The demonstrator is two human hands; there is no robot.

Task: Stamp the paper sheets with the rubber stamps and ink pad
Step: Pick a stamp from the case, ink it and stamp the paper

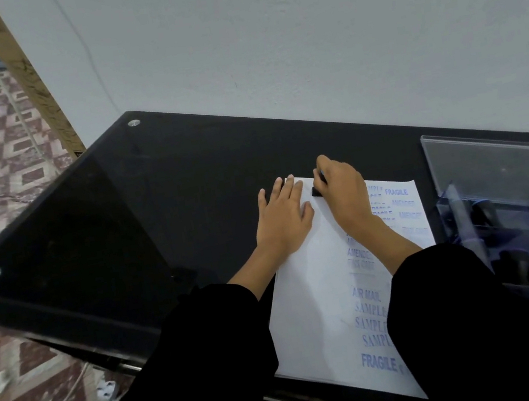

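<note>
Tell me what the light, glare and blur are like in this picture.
Head view: light soft and even, no hard shadows; the black glass table carries a pale sheen on its left; the wide lens bows the table's edges; the blue print on the paper and the stamp in the right hand look slightly smeared.

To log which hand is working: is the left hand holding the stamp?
No, the left hand lies flat on the paper sheet, while the right hand grips the black stamp.

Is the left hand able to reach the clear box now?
Probably not: the left hand presses the paper, and the right hand, gripping the stamp, lies between it and the clear box.
</note>
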